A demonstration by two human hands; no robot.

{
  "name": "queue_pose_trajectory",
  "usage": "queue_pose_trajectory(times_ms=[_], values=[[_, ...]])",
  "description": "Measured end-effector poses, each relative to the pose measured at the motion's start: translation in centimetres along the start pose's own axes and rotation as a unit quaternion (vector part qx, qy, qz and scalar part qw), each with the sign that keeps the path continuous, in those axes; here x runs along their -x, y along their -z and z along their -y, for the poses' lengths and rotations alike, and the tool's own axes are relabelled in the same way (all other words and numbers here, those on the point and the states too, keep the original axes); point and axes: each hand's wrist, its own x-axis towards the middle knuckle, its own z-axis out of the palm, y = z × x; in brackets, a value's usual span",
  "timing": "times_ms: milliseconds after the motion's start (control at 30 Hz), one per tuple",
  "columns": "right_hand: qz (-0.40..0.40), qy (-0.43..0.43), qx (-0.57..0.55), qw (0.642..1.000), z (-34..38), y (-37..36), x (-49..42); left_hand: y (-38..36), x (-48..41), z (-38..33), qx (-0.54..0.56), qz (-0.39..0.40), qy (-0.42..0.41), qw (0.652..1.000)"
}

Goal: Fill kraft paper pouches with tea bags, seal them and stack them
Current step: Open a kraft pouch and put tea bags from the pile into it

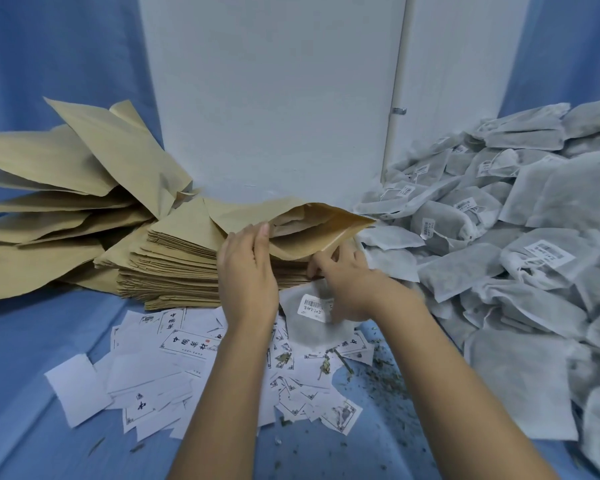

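Kraft pouch (pixel 326 233) gapes in left hand (pixel 246 271); blurred right hand (pixel 347 282) overlaps tea bag (pixel 305 329).

left hand (pixel 248 271) holds kraft pouch (pixel 326 230) open | right hand (pixel 347 285) grips tea bag (pixel 305 332)
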Motion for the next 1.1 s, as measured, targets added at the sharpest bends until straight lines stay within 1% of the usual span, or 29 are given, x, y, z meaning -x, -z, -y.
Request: queue_pose_trajectory(times_ms=[67,133,233,300,333,400,433,467,533,567,600,633,667,733,767,833,867,900,933,1000,1100], values=[[-0.031,0.005,0.015,0.999,0.0,-0.4,0.1,-0.2,0.0,0.2,-0.002,0.000,0.000,1.000],[-0.040,0.004,0.013,0.999,0.2,-0.4,0.2,-0.3,0.0,0.2,-0.005,0.004,0.002,1.000],[-0.003,-0.003,0.018,1.000,0.5,0.3,0.4,-0.4,0.1,0.4,-0.020,0.014,0.004,1.000],[0.025,0.023,0.026,0.999,0.5,1.2,0.5,-0.4,0.1,0.6,-0.028,0.015,0.007,0.999],[0.037,0.039,0.017,0.998,0.4,1.5,0.6,-0.4,0.1,0.7,-0.028,0.015,0.008,0.999],[0.051,0.067,-0.047,0.995,-0.2,2.2,1.1,-0.3,0.0,0.8,-0.027,0.013,0.009,1.000],[0.033,0.083,-0.097,0.991,-0.5,2.6,1.2,-0.3,0.0,0.8,-0.026,0.012,0.010,1.000],[-0.006,0.099,-0.153,0.983,-0.8,2.9,1.4,-0.3,-0.1,0.8,-0.025,0.010,0.012,1.000],[-0.129,0.116,-0.272,0.947,-1.0,3.4,1.6,-0.3,0.0,0.7,-0.024,0.008,0.015,1.000],[-0.201,0.116,-0.306,0.923,-1.1,3.5,1.5,-0.3,0.0,0.7,-0.025,0.008,0.012,1.000],[-0.269,0.114,-0.309,0.905,-1.1,3.5,1.3,-0.4,0.0,0.6,-0.024,0.007,0.010,1.000],[-0.321,0.112,-0.286,0.896,-1.0,3.4,1.1,-0.4,0.1,0.5,-0.023,0.007,0.009,1.000],[-0.353,0.110,-0.249,0.895,-0.9,3.0,0.8,-0.4,0.1,0.5,-0.022,0.006,0.009,1.000],[-0.391,0.095,-0.169,0.900,-0.8,1.7,0.1,-0.4,0.1,0.4,-0.019,0.002,0.009,1.000],[-0.418,0.084,-0.144,0.893,-0.7,1.0,-0.3,-0.4,0.1,0.3,-0.016,0.000,0.008,1.000],[-0.482,0.080,-0.139,0.861,-0.4,-0.2,-0.8,-0.4,0.3,0.0,-0.008,-0.007,0.001,1.000],[-0.502,0.086,-0.145,0.848,-0.1,-0.6,-0.9,-0.4,0.3,-0.1,-0.006,-0.010,-0.005,1.000],[-0.506,0.091,-0.141,0.846,0.2,-0.7,-1.2,-0.5,0.4,-0.3,-0.005,-0.011,-0.011,1.000],[-0.499,0.092,-0.122,0.853,0.4,-0.5,-1.7,-0.5,0.5,-0.5,-0.004,-0.012,-0.016,1.000],[-0.470,0.090,-0.075,0.875,0.7,0.6,-3.0,-0.6,0.6,-0.6,-0.003,-0.013,-0.024,1.000],[-0.397,0.081,-0.002,0.914,1.2,2.5,-4.7,-0.7,0.7,-0.7,-0.003,-0.018,-0.029,0.999]])
